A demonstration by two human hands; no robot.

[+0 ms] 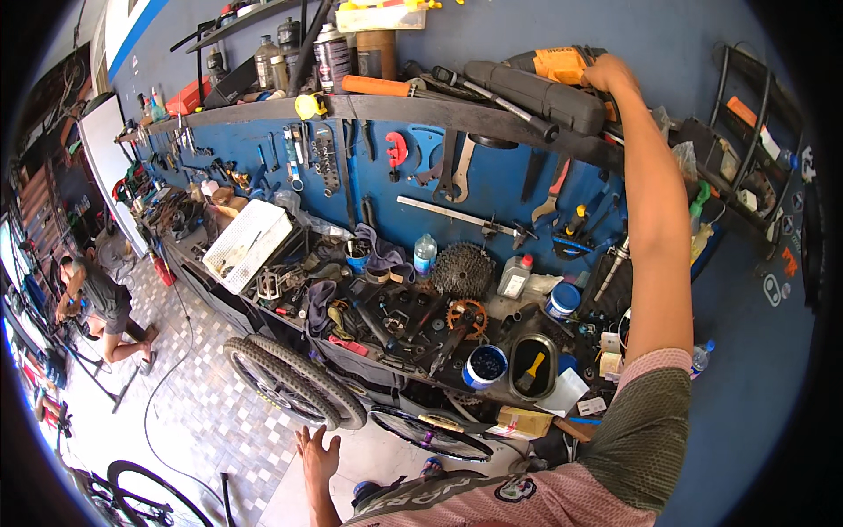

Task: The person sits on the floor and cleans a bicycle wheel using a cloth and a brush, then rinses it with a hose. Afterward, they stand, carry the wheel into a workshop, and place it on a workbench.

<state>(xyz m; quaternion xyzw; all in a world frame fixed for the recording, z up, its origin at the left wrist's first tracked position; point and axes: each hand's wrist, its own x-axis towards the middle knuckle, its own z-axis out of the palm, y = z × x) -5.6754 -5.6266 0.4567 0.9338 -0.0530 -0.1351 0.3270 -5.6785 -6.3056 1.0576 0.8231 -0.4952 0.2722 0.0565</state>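
Observation:
High on the shelf at the right, my right hand (610, 75) is wrapped round the rear end of a yellow-orange and black power tool (560, 65). The tool lies behind a long black hard case (536, 95), which hides part of it. Most of my right fingers are out of sight behind the tool. Low in front of my body, my left hand (318, 452) is held in the air with its fingers spread and nothing in it. The nearest thing to it is a pair of bicycle tyres (294, 382) leaning against the bench.
A cluttered workbench holds a white basket (248, 246), a cassette (463, 270), a blue-rimmed tub (485, 365) and a tray with a yellow brush (532, 372). Tools hang on the blue wall (351, 176). A wheel (430, 433) lies below. Another person (105, 303) crouches at the far left.

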